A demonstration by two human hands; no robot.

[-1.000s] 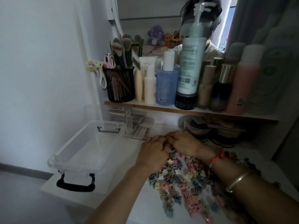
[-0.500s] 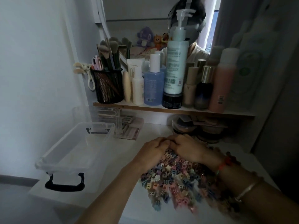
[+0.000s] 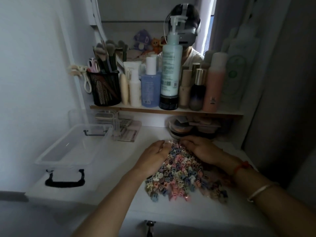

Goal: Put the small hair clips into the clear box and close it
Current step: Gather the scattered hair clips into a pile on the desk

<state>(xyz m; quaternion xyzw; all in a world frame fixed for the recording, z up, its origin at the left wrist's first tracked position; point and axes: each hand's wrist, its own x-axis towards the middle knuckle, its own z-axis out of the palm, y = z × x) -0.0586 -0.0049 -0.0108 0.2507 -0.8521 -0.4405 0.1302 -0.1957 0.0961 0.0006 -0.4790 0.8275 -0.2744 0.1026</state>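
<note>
Fingers [image 3: 162, 144] of left hand [image 3: 152, 158] and fingers [image 3: 186, 140] of right hand [image 3: 201, 151] are curved inward, cupped against the far end of the small hair clips [image 3: 181, 175], 1 hand per side, fingertips nearly meeting. Cannot tell if any clips are actually pinched underneath or only walled in. Palms face each other across the heap.

Clips: all in 1 loose multicolour pile on the white table [image 3: 119, 170], none seen in the clear box [image 3: 57, 164]. Pile's long axis runs from the fingertips back toward the person, narrow at the far end, fanning wide at the near end, drifting slightly right.

Box: left of the pile, apart from it, open side up, looks empty. Its long axis goes near-left to far-right, with a black latch [image 3: 65, 180] at the near short end and another at the far one. A flat clear piece under the box is likely the lid, not certain.

Step, as judged: gathering a scoop, loading not started. Next move calls for closing both hands under a load, lifting and carrying left over the rim. Clips are small and loose, so spill risk on the way. Lid closing comes last.
</note>
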